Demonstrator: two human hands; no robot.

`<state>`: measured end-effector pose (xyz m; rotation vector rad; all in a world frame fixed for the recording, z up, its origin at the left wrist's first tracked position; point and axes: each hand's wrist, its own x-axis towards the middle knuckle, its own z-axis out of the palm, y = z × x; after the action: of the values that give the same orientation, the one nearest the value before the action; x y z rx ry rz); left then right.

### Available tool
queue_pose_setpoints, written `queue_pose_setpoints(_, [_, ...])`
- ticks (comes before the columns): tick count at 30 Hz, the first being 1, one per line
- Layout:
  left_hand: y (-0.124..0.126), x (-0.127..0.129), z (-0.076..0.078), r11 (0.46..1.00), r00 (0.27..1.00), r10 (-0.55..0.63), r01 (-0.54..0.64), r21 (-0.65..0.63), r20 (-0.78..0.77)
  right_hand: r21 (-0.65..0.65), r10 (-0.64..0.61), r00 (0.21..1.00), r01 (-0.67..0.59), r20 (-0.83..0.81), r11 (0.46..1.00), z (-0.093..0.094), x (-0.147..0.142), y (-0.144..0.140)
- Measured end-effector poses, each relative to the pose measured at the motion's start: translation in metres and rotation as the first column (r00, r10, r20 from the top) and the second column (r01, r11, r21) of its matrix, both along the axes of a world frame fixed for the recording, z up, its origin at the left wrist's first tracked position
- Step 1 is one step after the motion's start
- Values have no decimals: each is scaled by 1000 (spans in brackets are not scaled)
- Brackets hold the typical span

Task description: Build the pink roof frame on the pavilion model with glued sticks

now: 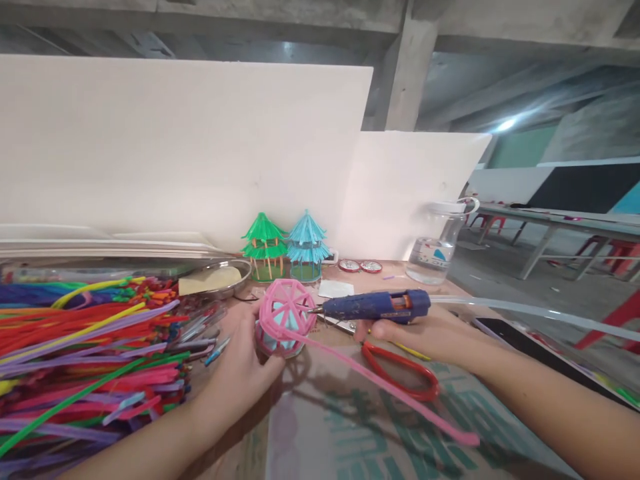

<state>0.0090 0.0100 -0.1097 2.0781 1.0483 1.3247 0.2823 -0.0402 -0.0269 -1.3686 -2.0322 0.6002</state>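
Note:
My left hand [249, 355] is wrapped round the lower side of a small pink wheel-topped craft piece [286, 301] with light blue parts inside. From its rim a long pink pipe cleaner [385, 385] trails toward the lower right. In my right hand [413, 331] is a blue glue gun [370, 305], its metal nozzle touching or very close to the pink spokes. A clear glue stick [520, 307] runs out of the gun's back end to the right. Red-handled scissors [400, 375] lie beneath the gun.
Piles of coloured pipe cleaners [90, 360] cover the left side. Behind stand a green pagoda model [263, 248], a blue pagoda model [307, 247] and a water bottle [434, 247]. A metal dish [241, 272] sits at back left, a dark phone [530, 350] at right.

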Motion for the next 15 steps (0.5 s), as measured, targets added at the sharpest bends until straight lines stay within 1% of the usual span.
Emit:
queue_pose_setpoints(3, [0, 0, -1, 1000, 999, 9, -8, 29, -38, 7, 26, 1000, -26, -5, 1000, -2, -2, -1])
queue_pose_setpoints(7, [0, 1, 1, 999, 1000, -22, 23, 37, -8, -18, -17, 999, 18, 39, 1000, -5, -2, -1])
queue_pose_setpoints(10, [-1, 2, 2, 999, 999, -36, 36, 40, 1, -43, -3, 998, 6, 58, 999, -7, -2, -1])
queue_pose_setpoints(14, [-2, 2, 3, 998, 999, -49, 49, 30, 6, -9, -99, 990, 100, 100, 995, -12, -2, 0])
queue_pose_setpoints(15, [-3, 2, 3, 998, 999, -48, 48, 30, 9, -3, -103, 989, 104, 108, 995, -13, -2, 0])
